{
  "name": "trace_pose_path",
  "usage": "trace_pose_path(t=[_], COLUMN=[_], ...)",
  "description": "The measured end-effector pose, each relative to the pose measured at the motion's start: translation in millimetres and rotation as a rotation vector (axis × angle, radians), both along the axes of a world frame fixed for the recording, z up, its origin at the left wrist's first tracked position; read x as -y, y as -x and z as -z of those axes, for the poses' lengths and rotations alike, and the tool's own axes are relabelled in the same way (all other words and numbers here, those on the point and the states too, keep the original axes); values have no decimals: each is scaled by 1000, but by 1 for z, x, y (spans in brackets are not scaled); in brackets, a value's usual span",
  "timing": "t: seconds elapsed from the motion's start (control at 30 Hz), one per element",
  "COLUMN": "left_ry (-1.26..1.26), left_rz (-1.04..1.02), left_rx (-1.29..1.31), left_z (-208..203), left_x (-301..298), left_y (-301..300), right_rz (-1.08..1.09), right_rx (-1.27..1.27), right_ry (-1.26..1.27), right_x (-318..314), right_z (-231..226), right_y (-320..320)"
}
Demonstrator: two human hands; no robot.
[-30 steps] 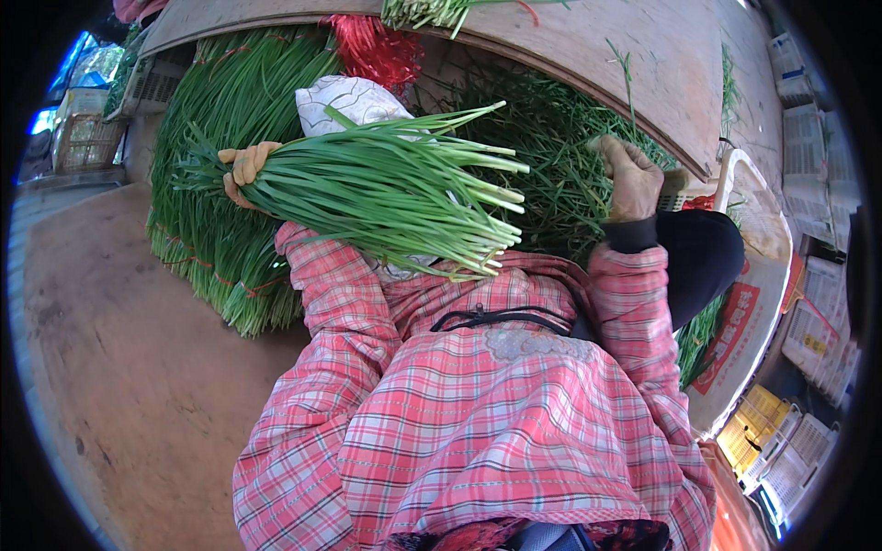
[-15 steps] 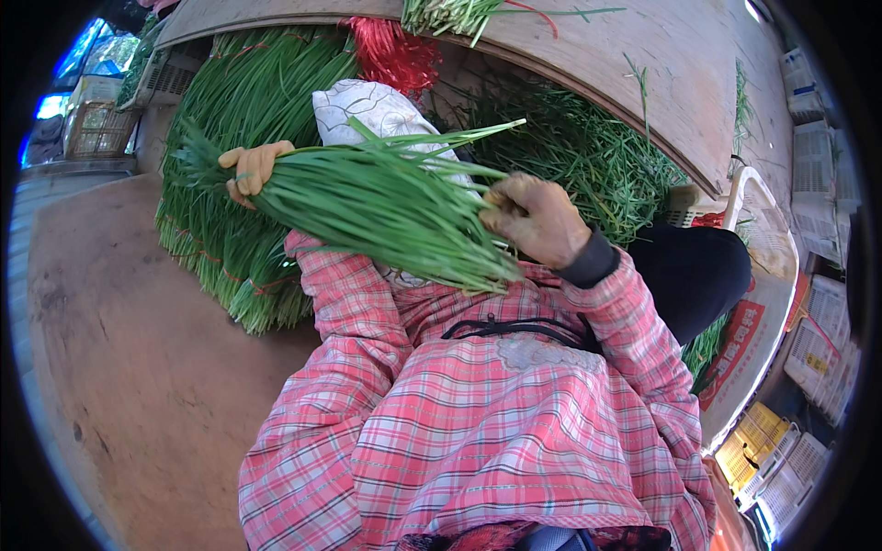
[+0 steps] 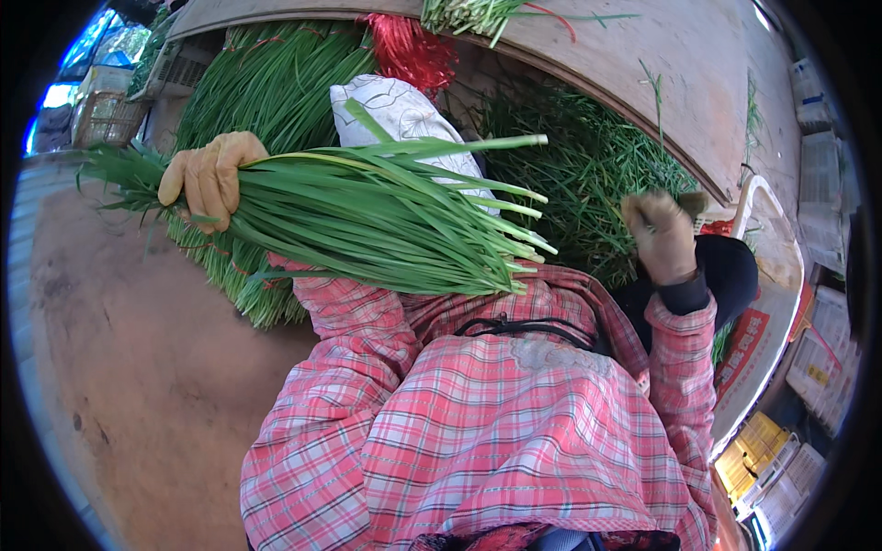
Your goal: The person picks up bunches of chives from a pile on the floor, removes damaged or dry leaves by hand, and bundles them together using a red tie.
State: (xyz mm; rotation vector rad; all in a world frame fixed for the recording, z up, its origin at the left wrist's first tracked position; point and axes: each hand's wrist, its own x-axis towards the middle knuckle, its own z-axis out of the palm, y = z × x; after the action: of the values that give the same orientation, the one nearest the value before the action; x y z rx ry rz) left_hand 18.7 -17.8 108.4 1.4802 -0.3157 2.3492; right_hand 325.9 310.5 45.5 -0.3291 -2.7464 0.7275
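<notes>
My left hand [image 3: 213,179], in a tan glove, is closed round the leafy end of a bunch of green chives [image 3: 377,211]. The bunch lies sideways across my front, pale cut stems fanned out to the right. Off to the right, apart from the stems, my gloved right hand [image 3: 665,246] hangs over loose green leaves [image 3: 570,165]. Motion smears its fingers, so I cannot see whether anything is in them. Behind the bunch are a white patterned cloth [image 3: 386,103] over my knee and a large stack of tied chive bundles [image 3: 285,87].
Red plastic ties [image 3: 411,57] hang from the wooden board [image 3: 643,64] at the far side, where another chive bunch [image 3: 469,13] lies. A white basket [image 3: 792,241] stands at my right, with several crates [image 3: 818,354] beyond. Brown board [image 3: 165,395] covers the left.
My right hand has left the stem ends and moved right, over the loose leaves. My left hand has shifted left with the chives, and the stems are spread more.
</notes>
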Motion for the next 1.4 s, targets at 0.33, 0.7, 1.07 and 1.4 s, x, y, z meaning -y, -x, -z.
trace_pose_path(t=[0.33,0.7,1.07,1.4], left_ry=[55,-14,-118,-62], left_rz=[-15,-36,-23,8], left_rx=[-132,-72,-416,-387], left_z=[-29,-20,-8,-15], left_x=[-26,-27,3,-4], left_y=[-20,-25,16,3], right_rz=[-469,-351,-465,-208], right_rx=[81,1,-77,95], right_ry=[293,833,888,1097], right_x=[106,120,130,115], right_z=[-60,-37,-14,-17], right_y=[59,50,47,39])
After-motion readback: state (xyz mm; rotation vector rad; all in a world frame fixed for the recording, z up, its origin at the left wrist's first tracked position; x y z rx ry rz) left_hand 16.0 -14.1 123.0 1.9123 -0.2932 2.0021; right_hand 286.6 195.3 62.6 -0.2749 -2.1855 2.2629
